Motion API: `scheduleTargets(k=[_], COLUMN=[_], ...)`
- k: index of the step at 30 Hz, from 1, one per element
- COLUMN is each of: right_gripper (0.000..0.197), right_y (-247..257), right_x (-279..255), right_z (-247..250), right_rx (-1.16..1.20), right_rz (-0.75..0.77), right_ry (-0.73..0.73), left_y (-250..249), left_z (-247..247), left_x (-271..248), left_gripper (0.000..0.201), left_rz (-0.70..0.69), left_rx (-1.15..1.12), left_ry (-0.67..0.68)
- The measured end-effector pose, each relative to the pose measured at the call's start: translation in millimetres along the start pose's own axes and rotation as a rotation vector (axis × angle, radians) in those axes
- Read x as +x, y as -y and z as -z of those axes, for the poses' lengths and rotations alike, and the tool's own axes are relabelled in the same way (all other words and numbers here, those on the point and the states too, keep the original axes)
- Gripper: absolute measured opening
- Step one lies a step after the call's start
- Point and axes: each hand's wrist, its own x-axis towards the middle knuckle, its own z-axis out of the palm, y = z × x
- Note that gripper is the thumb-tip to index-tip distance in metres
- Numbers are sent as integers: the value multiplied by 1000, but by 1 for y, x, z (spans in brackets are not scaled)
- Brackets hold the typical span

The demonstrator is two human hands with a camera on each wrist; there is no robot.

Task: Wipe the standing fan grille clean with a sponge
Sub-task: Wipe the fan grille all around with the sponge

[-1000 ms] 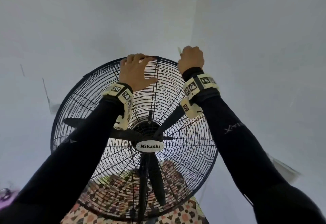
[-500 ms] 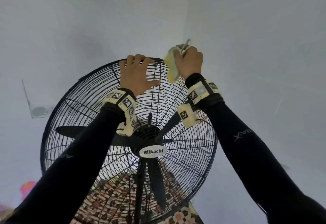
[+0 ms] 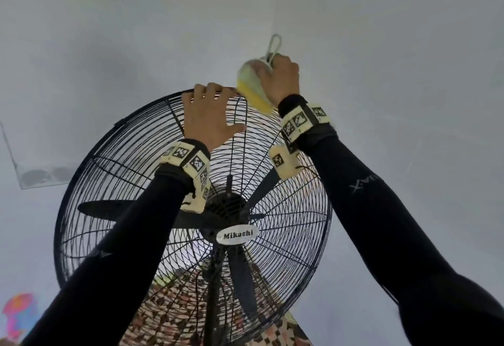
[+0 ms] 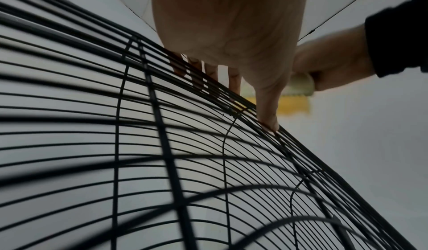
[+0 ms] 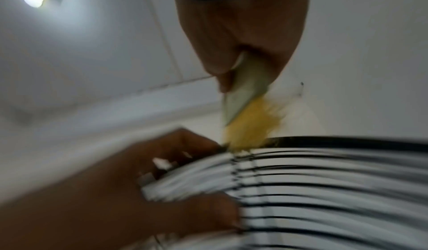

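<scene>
One yellow sponge [image 3: 255,92], gripped in the right hand [image 3: 281,78], meets the top rim of the single black fan grille [image 3: 300,209] while the left hand [image 3: 210,116] steadies that rim, fingers curled over it and thumb spread; judging by position, most wires below remain unwiped.

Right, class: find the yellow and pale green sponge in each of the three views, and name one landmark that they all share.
Head view: yellow and pale green sponge upper centre, gripped by the right hand.
Left wrist view: sponge right of centre, partly behind the left hand.
Right wrist view: sponge centre, blurred.
Shared landmark: top rim of the black wire fan grille.
</scene>
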Motion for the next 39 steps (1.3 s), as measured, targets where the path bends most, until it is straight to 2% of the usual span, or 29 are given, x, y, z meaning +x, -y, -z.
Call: scheduleTargets(k=[1,3,6,8,11,13,15,16,19,21,22,23,25,27,29,31,34,37,39], right_gripper=[37,39,37,39,36,39,44,45,39,39,39,39,40,53,49,35,23,38,34], right_y=[3,-7,-34,-38,-27,-20,-26,-33,-60,-58,-51,-41,-19,-1,7,8,11,16,20], right_x=[0,3,8,1,-8,-11,-14,-17,-29,-35,-35,-35,-30,-25,-23,-24,-24,-12,-13], right_z=[0,4,13,11,-2,-5,-1,4,12,12,10,8,7,7,5,4,14,26,23], right_rx=[75,46,-257,-439,-419,-203,-81,-115,-299,-343,-333,-290,-25,248,373,335,375,443,463], right_rz=[-7,-49,-202,-233,-50,57,65,30,-244,-286,-242,-169,-43,11,-32,-94,-213,-314,-260], right_ry=[13,8,-28,25,28,-12,-54,-67,-52,5,16,20,22,-6,-92,-126,-12,13,-43], left_y=[1,2,1,0,1,4,7,7,5,5,5,6,6,7,8,9,13,11,8], left_z=[1,2,5,5,2,0,-2,-2,-1,0,-1,0,0,0,2,3,5,4,4], left_x=[-1,-2,-2,-1,-2,-3,-3,-4,-3,-2,-2,-2,-4,-6,-8,-7,-6,-6,-5], left_gripper=[80,80,81,81,80,80,80,80,79,76,75,74,75,78,82,83,82,82,82], left_rz=[-3,-8,-12,-11,-12,-22,-31,-35,-43,-51,-54,-56,-60,-57,-55,-59,-59,-59,-62], left_rx=[-8,-15,-1,8,12,14,-1,-10,-6,1,8,19,36,35,38,47,54,61,68], left_ry=[-4,-6,18,39,30,10,-13,-17,8,27,31,34,37,28,30,47,67,71,78])
